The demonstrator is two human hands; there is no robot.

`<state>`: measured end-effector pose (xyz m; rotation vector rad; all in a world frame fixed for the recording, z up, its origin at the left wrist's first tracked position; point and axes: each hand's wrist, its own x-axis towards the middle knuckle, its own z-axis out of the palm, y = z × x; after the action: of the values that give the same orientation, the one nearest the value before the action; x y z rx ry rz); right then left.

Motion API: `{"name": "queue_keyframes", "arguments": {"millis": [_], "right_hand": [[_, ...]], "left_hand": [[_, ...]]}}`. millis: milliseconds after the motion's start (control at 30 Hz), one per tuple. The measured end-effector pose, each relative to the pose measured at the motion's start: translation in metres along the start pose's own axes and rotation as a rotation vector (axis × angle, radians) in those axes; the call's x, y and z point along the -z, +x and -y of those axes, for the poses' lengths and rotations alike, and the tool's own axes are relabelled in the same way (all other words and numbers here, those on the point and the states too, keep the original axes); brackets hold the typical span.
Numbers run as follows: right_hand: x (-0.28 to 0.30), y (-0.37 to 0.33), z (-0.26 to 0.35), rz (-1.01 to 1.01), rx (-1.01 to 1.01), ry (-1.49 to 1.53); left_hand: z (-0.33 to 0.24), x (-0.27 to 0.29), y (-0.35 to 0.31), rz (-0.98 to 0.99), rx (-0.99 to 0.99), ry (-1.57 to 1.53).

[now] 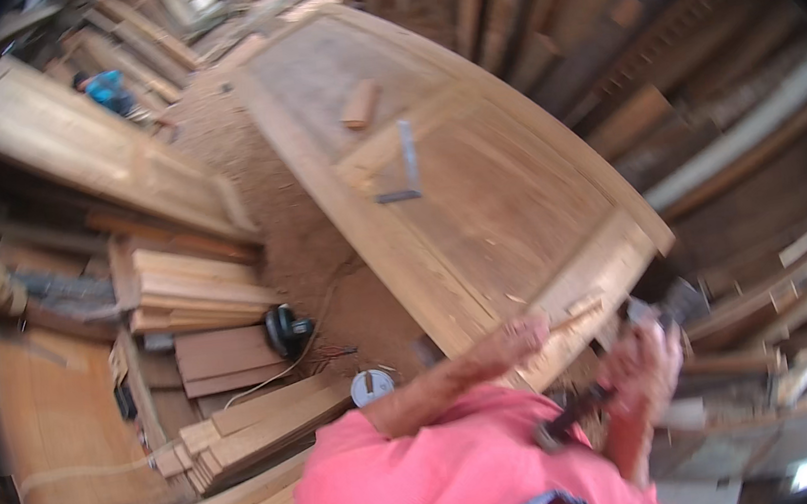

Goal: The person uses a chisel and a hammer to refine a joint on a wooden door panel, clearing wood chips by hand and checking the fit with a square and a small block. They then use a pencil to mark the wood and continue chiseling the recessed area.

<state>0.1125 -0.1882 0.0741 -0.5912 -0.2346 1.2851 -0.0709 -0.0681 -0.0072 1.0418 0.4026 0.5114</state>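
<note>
The left hand is over the near end of a large, brown, framed wooden panel, beside a thin, pale wooden strip; I cannot tell if its fingers grasp this. The right hand is clenched around a blurred, dark-handled tool, near the panel's corner. Farther on the panel lie an L-shaped metal square and a small, brown wooden block.
</note>
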Motion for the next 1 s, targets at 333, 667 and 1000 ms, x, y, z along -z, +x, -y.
{"name": "queue_keyframes", "arguments": {"millis": [333,667,1000], "right_hand": [[-0.052,0.056,-0.067,0.081,-0.216,-0.214],[-0.098,0.053,-0.099,0.261,-0.614,-0.135],[-0.086,0.020,-0.061,0.108,-0.259,-0.324]], "left_hand": [[-0.026,0.013,0.004,-0.440,-0.294,-0.097],[-0.068,0.033,0.001,-0.619,-0.391,-0.172],[-0.016,0.028,-0.039,-0.528,-0.249,-0.104]]}}
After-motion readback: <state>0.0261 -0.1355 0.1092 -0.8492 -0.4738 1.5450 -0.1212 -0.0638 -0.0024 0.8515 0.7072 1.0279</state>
